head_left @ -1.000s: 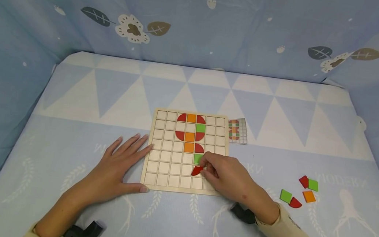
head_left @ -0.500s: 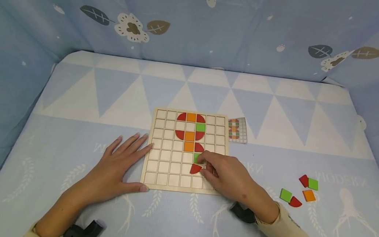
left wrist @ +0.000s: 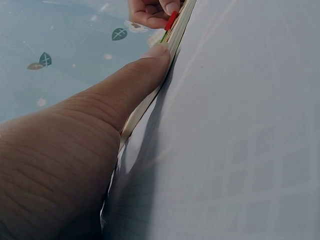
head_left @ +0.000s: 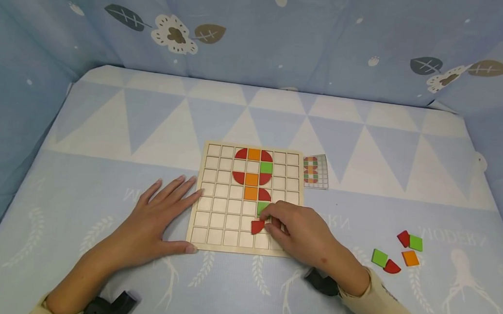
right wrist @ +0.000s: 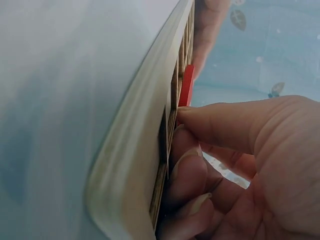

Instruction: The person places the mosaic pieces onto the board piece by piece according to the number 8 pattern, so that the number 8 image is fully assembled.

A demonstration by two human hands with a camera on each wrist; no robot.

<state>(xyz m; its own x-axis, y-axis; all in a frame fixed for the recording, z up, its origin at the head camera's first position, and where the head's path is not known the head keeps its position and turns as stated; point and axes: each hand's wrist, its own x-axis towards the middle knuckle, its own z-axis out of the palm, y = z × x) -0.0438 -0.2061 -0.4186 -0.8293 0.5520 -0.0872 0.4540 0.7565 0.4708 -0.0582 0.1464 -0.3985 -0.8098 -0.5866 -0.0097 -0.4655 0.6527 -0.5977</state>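
Observation:
A wooden grid board [head_left: 218,220] lies on the table, with red quarter-circles, orange squares and green squares set in its middle columns. My right hand [head_left: 303,231] is over the board's lower right part, its thumb and fingertips pinching a red quarter-circle tile [head_left: 257,227] just below the lower green square [head_left: 262,208]. In the right wrist view that tile [right wrist: 186,86] stands out slightly above the grid ridges, at the thumb tip. My left hand [head_left: 152,228] lies spread on the table, with index fingertip and thumb touching the board's left edge.
A small printed pattern card [head_left: 316,171] lies by the board's upper right edge. Loose tiles rest at the right: green squares [head_left: 379,258], red quarter-circles [head_left: 392,266] and an orange square [head_left: 410,258]. Patterned fabric [head_left: 259,41] hangs behind the table.
The red quarter-circle tile has turned in my right fingertips and shifted slightly left. The right fingers have shifted a little with it, while my left hand stays in place.

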